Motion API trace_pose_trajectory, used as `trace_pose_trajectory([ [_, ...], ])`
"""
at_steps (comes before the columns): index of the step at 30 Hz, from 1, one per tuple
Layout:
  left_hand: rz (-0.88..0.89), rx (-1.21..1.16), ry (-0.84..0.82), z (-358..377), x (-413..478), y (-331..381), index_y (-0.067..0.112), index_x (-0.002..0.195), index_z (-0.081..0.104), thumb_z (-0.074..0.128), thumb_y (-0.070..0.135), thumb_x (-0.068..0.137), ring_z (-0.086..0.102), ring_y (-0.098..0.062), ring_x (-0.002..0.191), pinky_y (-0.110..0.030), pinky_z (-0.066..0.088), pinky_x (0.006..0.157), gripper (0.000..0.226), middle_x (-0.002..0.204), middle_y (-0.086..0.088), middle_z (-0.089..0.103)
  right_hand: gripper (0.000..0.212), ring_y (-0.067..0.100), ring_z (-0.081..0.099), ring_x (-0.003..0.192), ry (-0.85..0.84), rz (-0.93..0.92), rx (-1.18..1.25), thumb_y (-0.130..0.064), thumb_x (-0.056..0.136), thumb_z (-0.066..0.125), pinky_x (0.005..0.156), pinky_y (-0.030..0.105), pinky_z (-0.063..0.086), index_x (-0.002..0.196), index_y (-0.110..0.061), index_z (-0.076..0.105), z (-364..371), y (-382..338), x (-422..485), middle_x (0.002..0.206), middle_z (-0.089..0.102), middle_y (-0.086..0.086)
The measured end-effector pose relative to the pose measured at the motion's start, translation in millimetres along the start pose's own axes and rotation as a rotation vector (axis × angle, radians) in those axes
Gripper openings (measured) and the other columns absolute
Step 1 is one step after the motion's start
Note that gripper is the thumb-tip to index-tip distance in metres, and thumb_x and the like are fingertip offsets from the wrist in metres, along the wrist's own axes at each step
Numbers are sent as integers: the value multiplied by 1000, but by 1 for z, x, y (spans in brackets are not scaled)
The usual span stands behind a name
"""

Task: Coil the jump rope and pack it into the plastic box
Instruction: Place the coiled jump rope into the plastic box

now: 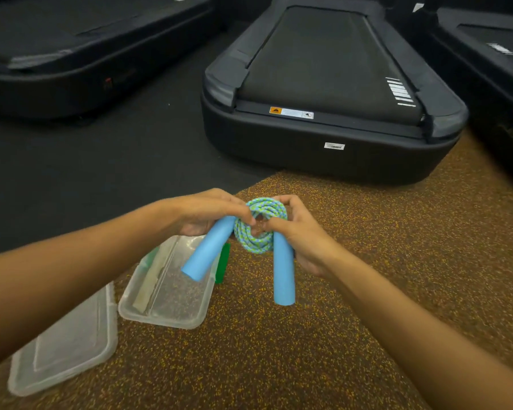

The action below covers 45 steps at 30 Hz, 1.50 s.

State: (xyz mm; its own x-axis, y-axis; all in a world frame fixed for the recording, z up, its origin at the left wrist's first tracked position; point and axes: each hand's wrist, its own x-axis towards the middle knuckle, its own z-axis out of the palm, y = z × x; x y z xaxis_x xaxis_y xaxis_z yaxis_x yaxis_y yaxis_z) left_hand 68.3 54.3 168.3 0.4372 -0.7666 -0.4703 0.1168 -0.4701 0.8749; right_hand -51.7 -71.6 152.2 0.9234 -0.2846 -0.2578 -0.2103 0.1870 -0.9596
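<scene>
Above the speckled brown floor (382,276), between both hands, held in the air:

- Jump rope (256,245): blue-and-green braided cord wound into a compact round coil of several turns. It is not in the box; it sits just right of and above the box's far end.
- Left handle (207,250): light blue foam tube, slanting down and to the left from the coil, its free end over the box's far right corner.
- Right handle (284,276): same light blue foam, hanging nearly upright below the coil.
- Left hand (208,211): fingers (234,207) curled over the top of the left handle and the coil's left edge, gripping both.
- Right hand (304,236): fingers pinch the coil's upper right edge, thumb across its centre, palm against the top of the right handle.

On the floor, lower left:

- Plastic box (166,322): clear, rectangular, open. A pale strip lies along its left inside wall; what it is cannot be told.
- Lid (65,344): clear, lying flat just left of the box, partly under the left forearm.
- Green object (223,263): narrow, just beside the box's right edge, partly hidden by the left handle.

Beyond:

- Treadmill (323,69): black, its rear end at the edge of the brown floor; two more stand on the dark floor at left and right.
</scene>
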Motion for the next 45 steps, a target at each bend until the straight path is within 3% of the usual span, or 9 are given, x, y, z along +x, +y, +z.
trace_pose_trajectory([
  [6, 110, -210, 135, -47, -16, -28, 13, 104, 63, 71, 1, 63, 62, -22, 82, -35, 51, 80, 43, 90, -8, 67, 43, 24, 58, 68, -3, 34, 127, 8, 76, 58, 54, 27, 48, 111, -13, 45, 44, 4, 28, 91, 60, 17],
  [10, 146, -316, 223, -69, -20, -53, 13, 104, 64, 72, -1, 59, 67, -16, 74, -25, 55, 70, 48, 89, -6, 69, 33, 21, 61, 63, 25, 68, 264, 11, 73, 60, 60, 34, 52, 89, -17, 51, 72, 13, 49, 79, 61, 13],
  [18, 56, -382, 363, -84, -3, -110, 10, 104, 68, 69, -3, 73, 64, -16, 69, -25, 54, 63, 33, 89, -13, 69, 27, 23, 58, 58, 232, 261, 320, 13, 71, 59, 51, 31, 53, 85, -9, 56, 106, 65, 93, 74, 59, 14],
  [23, 13, -380, 486, -75, 23, -143, 2, 103, 67, 68, -8, 74, 61, -6, 53, -18, 51, 54, 31, 68, -2, 70, 23, 22, 51, 53, 392, 331, 304, 13, 76, 54, 50, 31, 50, 80, -10, 52, 119, 99, 115, 67, 54, 14],
  [27, -4, -263, 528, -77, 38, -164, 3, 104, 67, 70, -3, 74, 61, -23, 80, -41, 51, 83, 31, 96, -17, 68, 20, 23, 51, 54, 397, 371, 191, 8, 82, 47, 44, 29, 48, 94, -7, 52, 131, 112, 122, 68, 53, 13],
  [30, -37, -208, 522, -84, 46, -180, 6, 103, 69, 75, 5, 69, 62, -25, 81, -49, 51, 86, 34, 94, -18, 70, 21, 24, 51, 58, 320, 395, 65, 11, 81, 42, 51, 32, 48, 83, -7, 52, 135, 115, 126, 70, 52, 13],
  [35, -52, 95, 547, -79, 57, -185, 6, 104, 69, 69, 7, 78, 59, -16, 86, -23, 43, 73, 26, 99, -11, 70, 32, 34, 60, 88, 297, 459, -143, 5, 83, 47, 76, 45, 53, 115, 2, 49, 139, 137, 146, 105, 60, 25],
  [40, -80, 290, 592, -73, 65, -192, 4, 102, 69, 62, 7, 82, 63, -27, 98, -29, 42, 74, 21, 101, -17, 70, 43, 37, 54, 113, 283, 488, -427, -7, 85, 47, 90, 41, 49, 127, 3, 40, 145, 153, 150, 127, 53, 24],
  [45, -90, 319, 674, -68, 70, -195, -1, 107, 65, 55, 0, 85, 54, -12, 91, -27, 40, 82, 24, 105, -14, 68, 44, 38, 52, 116, 316, 462, -527, -12, 83, 47, 94, 43, 45, 125, 3, 43, 150, 160, 153, 128, 52, 23],
])
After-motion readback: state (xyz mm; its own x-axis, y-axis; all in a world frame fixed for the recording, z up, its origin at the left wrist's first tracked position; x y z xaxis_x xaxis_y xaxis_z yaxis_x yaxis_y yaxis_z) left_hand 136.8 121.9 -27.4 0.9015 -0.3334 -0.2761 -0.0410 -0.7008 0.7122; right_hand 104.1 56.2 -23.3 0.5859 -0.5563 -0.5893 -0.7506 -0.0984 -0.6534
